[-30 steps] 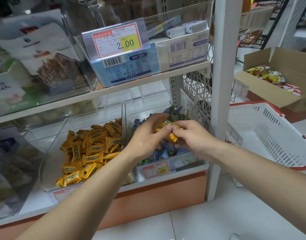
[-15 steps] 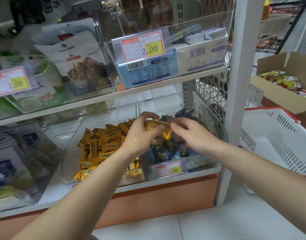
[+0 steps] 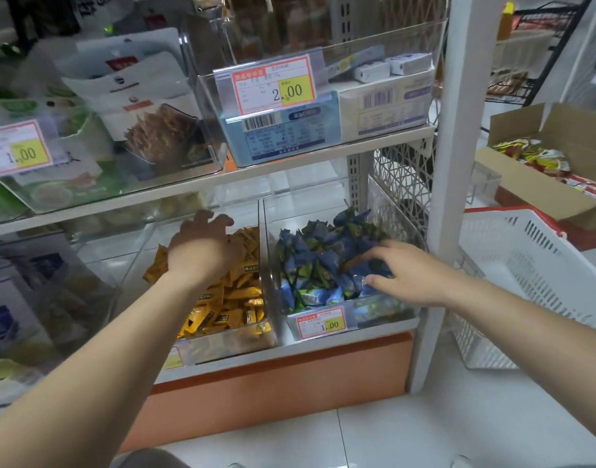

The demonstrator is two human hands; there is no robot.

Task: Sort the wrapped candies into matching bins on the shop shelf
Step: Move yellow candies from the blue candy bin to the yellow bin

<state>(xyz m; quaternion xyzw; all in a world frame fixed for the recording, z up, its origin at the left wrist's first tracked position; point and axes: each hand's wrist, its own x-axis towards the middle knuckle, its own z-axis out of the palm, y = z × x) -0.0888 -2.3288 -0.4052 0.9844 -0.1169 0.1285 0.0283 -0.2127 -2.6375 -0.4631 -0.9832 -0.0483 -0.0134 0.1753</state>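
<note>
Head view: hands now parted. Left hand (image 3: 202,248), grip slack, fingers spread, over yellow candies (image 3: 235,298) left of blue-candy bin (image 3: 381,310); right hand (image 3: 404,271) in that bin, grip unreadable.

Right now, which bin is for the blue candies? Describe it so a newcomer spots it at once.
Find the shelf's white upright post; on the lowest shelf, the clear bin directly left of that post is it, with the right hand in it. It holds blue-and-green wrapped candies behind a 1.00 tag, while its left neighbour holds yellow ones.
</note>
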